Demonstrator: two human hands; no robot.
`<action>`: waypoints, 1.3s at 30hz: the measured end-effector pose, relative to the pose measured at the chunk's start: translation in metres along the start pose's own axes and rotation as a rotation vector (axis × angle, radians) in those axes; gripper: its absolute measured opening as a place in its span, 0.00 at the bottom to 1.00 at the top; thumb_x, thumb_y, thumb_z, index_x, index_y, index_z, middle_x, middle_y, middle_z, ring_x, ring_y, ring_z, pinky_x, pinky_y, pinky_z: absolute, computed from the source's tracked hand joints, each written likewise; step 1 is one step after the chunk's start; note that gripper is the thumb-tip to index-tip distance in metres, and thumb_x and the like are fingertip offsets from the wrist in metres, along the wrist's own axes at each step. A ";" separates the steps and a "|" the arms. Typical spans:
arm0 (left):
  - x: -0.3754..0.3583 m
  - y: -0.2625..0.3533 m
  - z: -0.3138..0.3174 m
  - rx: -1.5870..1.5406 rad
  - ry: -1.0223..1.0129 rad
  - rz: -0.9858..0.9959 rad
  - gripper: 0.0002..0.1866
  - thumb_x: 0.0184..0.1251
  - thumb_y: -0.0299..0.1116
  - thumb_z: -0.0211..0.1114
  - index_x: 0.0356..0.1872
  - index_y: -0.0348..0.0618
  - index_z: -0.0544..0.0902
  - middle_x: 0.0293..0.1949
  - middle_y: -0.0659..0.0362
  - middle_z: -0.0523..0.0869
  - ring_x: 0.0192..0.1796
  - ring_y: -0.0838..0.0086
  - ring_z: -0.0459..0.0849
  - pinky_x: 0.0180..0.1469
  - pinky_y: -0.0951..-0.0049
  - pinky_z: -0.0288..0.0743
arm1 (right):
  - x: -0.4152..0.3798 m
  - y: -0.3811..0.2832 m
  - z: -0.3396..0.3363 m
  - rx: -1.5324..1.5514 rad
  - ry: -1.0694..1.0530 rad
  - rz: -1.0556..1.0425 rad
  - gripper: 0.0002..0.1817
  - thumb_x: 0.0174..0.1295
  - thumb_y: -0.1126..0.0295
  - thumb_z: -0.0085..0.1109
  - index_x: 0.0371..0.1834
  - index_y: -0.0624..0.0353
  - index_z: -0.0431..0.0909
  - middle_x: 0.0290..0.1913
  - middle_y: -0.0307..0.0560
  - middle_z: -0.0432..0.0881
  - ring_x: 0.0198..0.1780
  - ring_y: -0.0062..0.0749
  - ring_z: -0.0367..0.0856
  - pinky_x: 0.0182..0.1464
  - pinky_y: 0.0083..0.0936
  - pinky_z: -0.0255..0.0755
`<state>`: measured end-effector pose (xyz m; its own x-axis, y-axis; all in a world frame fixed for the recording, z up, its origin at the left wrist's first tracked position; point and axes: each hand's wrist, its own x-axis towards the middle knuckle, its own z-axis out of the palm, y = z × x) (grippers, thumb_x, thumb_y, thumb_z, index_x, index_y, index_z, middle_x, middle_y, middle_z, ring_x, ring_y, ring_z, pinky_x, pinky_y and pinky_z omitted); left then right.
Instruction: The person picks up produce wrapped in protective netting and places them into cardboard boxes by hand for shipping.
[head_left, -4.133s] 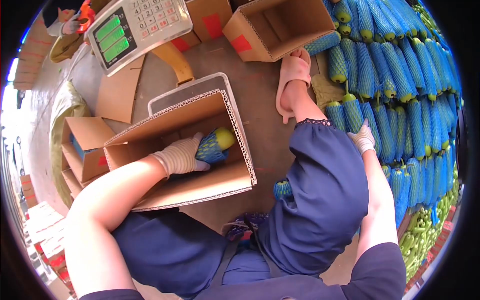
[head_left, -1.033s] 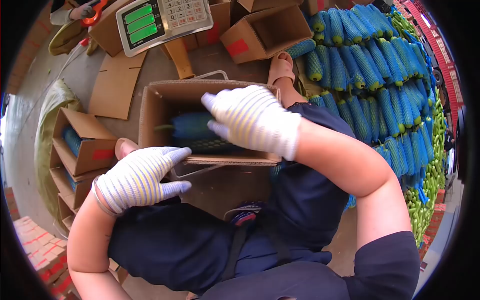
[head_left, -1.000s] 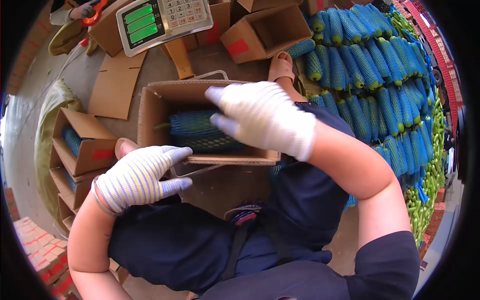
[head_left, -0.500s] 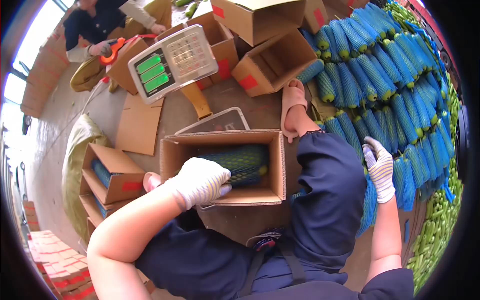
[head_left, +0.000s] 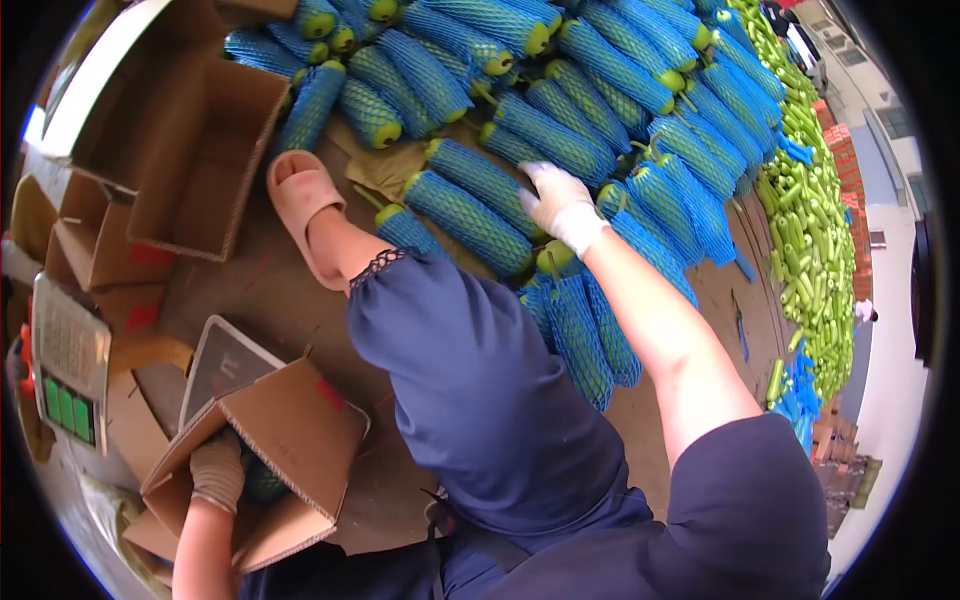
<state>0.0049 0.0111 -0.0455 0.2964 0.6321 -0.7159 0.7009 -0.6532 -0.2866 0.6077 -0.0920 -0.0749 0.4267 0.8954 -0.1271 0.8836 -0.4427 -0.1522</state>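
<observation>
Two gloved hands work apart: right hand [head_left: 558, 205] gripping a netted gourd [head_left: 470, 205] beside the sandal [head_left: 300, 195], left hand [head_left: 218, 470] gripping the box [head_left: 290, 430] near the scale [head_left: 68, 375].

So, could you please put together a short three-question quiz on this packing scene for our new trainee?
1. True or false: the right hand rests on the pile of net-wrapped gourds.
2. Where is the left hand? A) on the scale B) inside the tilted cardboard box C) on the sandal
3. What colour is the netting on the gourds?

Key: 1 true; 2 B; 3 blue.
</observation>
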 end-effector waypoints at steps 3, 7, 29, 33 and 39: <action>-0.001 -0.010 0.010 -0.032 -0.017 0.082 0.20 0.66 0.39 0.63 0.57 0.45 0.80 0.52 0.50 0.86 0.51 0.55 0.87 0.50 0.58 0.82 | 0.035 0.024 0.018 -0.241 0.186 0.031 0.30 0.55 0.60 0.67 0.62 0.57 0.72 0.63 0.53 0.75 0.64 0.48 0.74 0.62 0.43 0.73; -0.013 0.016 0.015 -0.113 0.506 0.213 0.17 0.72 0.40 0.53 0.51 0.43 0.83 0.51 0.49 0.86 0.52 0.57 0.85 0.54 0.61 0.80 | 0.067 0.044 0.012 -0.331 0.180 0.088 0.35 0.52 0.61 0.69 0.65 0.59 0.69 0.65 0.56 0.72 0.66 0.51 0.72 0.67 0.43 0.68; -0.015 0.034 -0.031 -0.275 0.016 0.229 0.22 0.72 0.43 0.53 0.58 0.42 0.80 0.56 0.47 0.84 0.56 0.53 0.82 0.58 0.58 0.76 | 0.068 -0.002 -0.047 0.900 -0.254 0.095 0.36 0.51 0.56 0.74 0.59 0.65 0.74 0.49 0.50 0.84 0.49 0.34 0.82 0.56 0.32 0.75; -0.071 0.019 -0.105 -0.754 0.009 0.267 0.16 0.63 0.36 0.64 0.45 0.34 0.83 0.39 0.43 0.86 0.42 0.49 0.85 0.47 0.58 0.79 | 0.005 -0.083 -0.126 1.591 -0.336 -0.158 0.30 0.54 0.60 0.70 0.58 0.62 0.73 0.42 0.43 0.83 0.43 0.27 0.84 0.51 0.27 0.79; -0.167 0.048 -0.185 -1.613 0.500 0.277 0.23 0.71 0.44 0.64 0.56 0.35 0.76 0.46 0.55 0.85 0.44 0.73 0.84 0.49 0.73 0.77 | -0.074 -0.217 -0.182 1.581 -0.410 -0.534 0.28 0.54 0.58 0.68 0.54 0.65 0.76 0.43 0.45 0.82 0.45 0.26 0.78 0.52 0.28 0.74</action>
<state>0.1089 -0.0482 0.1777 0.4513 0.8453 -0.2862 0.4002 0.0949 0.9115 0.4196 -0.0538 0.1456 -0.1245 0.9897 0.0704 -0.2396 0.0389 -0.9701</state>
